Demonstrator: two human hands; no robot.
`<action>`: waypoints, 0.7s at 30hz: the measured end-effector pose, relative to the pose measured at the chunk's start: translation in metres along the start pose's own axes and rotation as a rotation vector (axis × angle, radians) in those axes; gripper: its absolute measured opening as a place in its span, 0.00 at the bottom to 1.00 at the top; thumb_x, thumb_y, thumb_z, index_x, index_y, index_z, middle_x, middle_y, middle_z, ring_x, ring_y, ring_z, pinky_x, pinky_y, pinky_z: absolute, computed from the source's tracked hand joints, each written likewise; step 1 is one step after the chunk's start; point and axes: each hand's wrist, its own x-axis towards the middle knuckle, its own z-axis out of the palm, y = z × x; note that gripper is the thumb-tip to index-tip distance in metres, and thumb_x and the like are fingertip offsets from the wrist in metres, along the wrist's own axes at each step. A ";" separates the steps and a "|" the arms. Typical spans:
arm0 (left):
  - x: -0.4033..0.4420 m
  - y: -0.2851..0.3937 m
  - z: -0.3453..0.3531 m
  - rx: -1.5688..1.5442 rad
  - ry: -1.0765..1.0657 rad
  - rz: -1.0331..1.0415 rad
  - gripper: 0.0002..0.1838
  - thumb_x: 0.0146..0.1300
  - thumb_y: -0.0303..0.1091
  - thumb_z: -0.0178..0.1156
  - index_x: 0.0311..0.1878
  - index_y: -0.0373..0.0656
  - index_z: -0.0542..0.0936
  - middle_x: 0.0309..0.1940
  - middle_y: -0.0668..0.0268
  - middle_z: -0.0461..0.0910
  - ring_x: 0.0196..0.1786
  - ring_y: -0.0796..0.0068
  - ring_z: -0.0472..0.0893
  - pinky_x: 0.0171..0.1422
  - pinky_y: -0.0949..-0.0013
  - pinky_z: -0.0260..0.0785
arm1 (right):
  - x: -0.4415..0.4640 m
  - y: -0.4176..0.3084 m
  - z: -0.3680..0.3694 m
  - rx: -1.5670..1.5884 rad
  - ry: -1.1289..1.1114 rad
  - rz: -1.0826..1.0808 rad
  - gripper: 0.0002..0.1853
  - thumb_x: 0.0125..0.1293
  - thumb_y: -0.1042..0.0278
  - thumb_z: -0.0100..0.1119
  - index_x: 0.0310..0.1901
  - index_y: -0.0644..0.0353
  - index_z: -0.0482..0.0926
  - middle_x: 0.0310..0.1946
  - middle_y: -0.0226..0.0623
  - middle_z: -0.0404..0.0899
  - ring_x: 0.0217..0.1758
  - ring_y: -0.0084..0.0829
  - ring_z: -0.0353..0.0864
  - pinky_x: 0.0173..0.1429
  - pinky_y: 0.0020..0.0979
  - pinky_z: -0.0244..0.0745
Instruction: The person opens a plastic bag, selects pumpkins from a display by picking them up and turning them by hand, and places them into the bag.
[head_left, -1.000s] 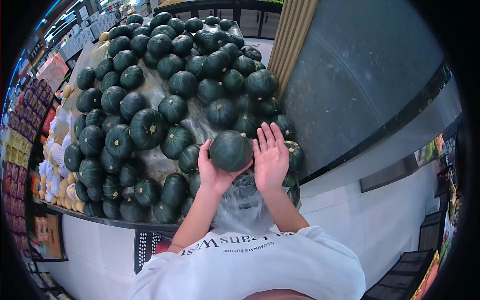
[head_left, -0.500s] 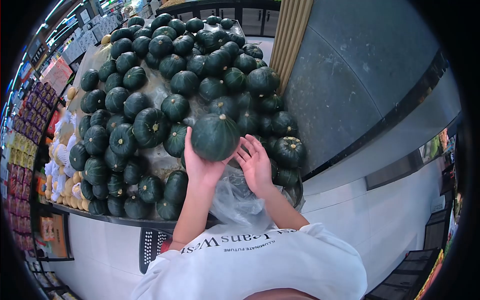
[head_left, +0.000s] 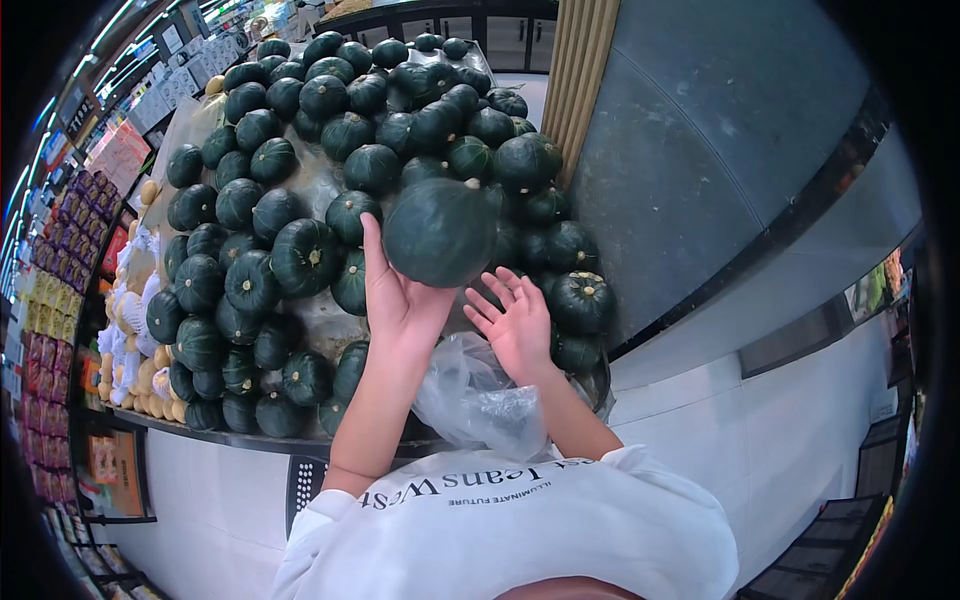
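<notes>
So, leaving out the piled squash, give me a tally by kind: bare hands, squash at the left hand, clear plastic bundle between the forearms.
Left hand and right hand: 2
Dark green squash: 1
Clear plastic bundle: 1
Total: 4

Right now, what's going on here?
A person's left hand holds up a dark green squash over a display heaped with similar squashes. The right hand is open beside it, palm showing; can't tell if the fingertips touch. A clear plastic bag sits between the forearms.
</notes>
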 end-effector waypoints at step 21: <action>-0.006 0.002 -0.069 0.124 0.221 0.104 0.23 0.66 0.46 0.55 0.59 0.42 0.68 0.61 0.57 0.68 0.64 0.59 0.64 0.74 0.54 0.51 | -0.012 -0.037 0.048 0.328 -0.151 0.267 0.30 0.68 0.41 0.43 0.62 0.55 0.69 0.62 0.43 0.69 0.65 0.46 0.69 0.66 0.58 0.63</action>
